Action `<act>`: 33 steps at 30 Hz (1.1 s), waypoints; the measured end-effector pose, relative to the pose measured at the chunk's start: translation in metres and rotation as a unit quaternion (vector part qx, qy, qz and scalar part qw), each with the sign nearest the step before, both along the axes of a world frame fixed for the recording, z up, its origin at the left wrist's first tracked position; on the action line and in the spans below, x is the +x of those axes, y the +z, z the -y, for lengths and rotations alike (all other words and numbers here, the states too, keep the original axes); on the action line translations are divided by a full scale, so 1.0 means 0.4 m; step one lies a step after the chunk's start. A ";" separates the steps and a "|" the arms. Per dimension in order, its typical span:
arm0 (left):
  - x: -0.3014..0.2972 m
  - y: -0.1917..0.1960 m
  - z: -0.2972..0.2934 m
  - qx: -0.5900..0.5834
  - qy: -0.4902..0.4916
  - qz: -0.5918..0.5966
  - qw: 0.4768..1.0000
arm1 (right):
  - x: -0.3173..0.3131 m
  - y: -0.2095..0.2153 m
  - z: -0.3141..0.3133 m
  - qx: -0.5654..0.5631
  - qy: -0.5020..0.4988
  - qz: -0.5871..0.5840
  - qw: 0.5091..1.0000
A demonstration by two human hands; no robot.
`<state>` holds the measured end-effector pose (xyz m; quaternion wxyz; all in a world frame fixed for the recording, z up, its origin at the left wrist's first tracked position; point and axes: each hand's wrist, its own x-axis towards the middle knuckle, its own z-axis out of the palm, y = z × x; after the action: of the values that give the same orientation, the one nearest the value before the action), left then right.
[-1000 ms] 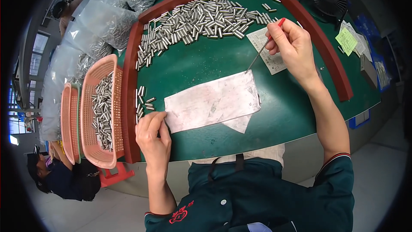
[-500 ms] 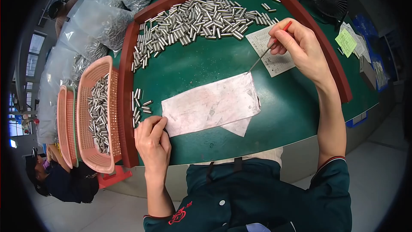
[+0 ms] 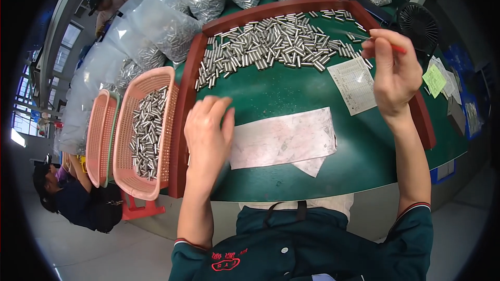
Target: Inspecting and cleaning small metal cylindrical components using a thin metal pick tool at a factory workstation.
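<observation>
Head view: right hand (image 3: 398, 75) raised over the right side of the green counter (image 3: 255, 184), fingers closed on a thin metal tool with a red handle (image 3: 399, 50); its bare shaft points up-left toward loose pins at the right end of the heap. Left hand (image 3: 205, 132) is in front of the counter's left side, just beside the left edge of a folded, stained white cloth (image 3: 281, 138). Its fingers are bunched and slightly bent, thumb apart; can't tell from this angle whether anything is under them or whether they touch the counter.

Heap of short silver metal pins (image 3: 271, 41) spread across the far part of the counter, inside a raised reddish-brown border (image 3: 424, 125). Cloth lies nearer the body, one corner poking out below. White printed paper sheet (image 3: 354, 86) flat beside the right hand, just below the heap's right end.

Left, outside the border: pink perforated plastic basket (image 3: 123, 143) with more pins in it, second pink basket (image 3: 98, 140) beside it. Clear plastic bags (image 3: 204, 2) of metal pieces line the far left. Black fan (image 3: 416, 26) stands far right.
</observation>
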<state>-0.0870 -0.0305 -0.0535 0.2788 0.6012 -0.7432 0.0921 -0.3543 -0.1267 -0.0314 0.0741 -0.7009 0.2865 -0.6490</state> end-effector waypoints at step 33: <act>-0.037 -0.049 0.398 0.158 0.019 -0.013 0.987 | -0.002 -0.091 -0.027 -0.138 0.000 -0.090 0.986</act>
<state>-0.1016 -0.1896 -0.0730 0.1882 0.6525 -0.7334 -0.0288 -0.3550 -0.1160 -0.0679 -0.0494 -0.7599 0.1996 -0.6166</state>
